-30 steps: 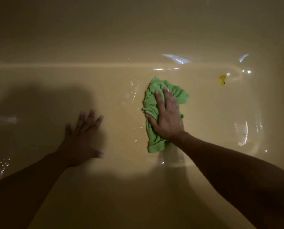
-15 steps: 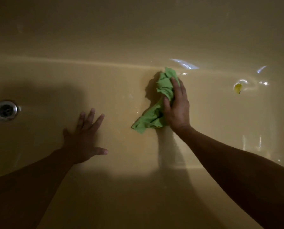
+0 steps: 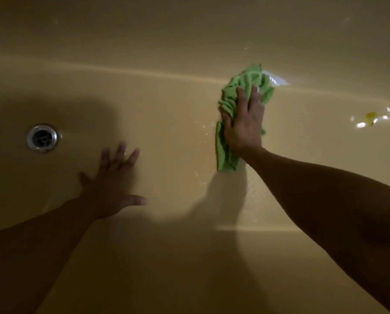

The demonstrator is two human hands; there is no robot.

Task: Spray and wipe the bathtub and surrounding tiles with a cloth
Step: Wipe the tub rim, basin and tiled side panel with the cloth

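Down inside a cream-yellow tub (image 3: 167, 118), seen from above in dim light, two bare arms reach forward from the bottom edge of the view.

The right hand (image 3: 244, 125) lies flat on a crumpled green cloth (image 3: 246, 81), right of centre. Its fingers are stretched out and close together, pressing the cloth against the tub rather than gripping it. The thumb lies along the cloth's left side among the folds. The cloth's bunched upper end sits at the pale line where the tub floor curves up into the far wall, touching a bright wet glint there. Its lower end trails out from under the heel of the hand, beside the wrist, and lies flat on the floor.

The left hand (image 3: 114, 184) is well apart from the cloth, left of centre. It is relaxed and holds nothing, with the palm down on the tub floor, fingers spread and the thumb pointing right.

A round metal drain (image 3: 41, 138) sits on the floor near the left edge, just beyond and to the left of the left hand. A small yellow speck (image 3: 370, 116) lies far to the right, among shiny wet patches. Tiny droplets (image 3: 204, 128) glisten on the floor just left of the cloth. Heavy shadow covers the left side and the near part of the tub.
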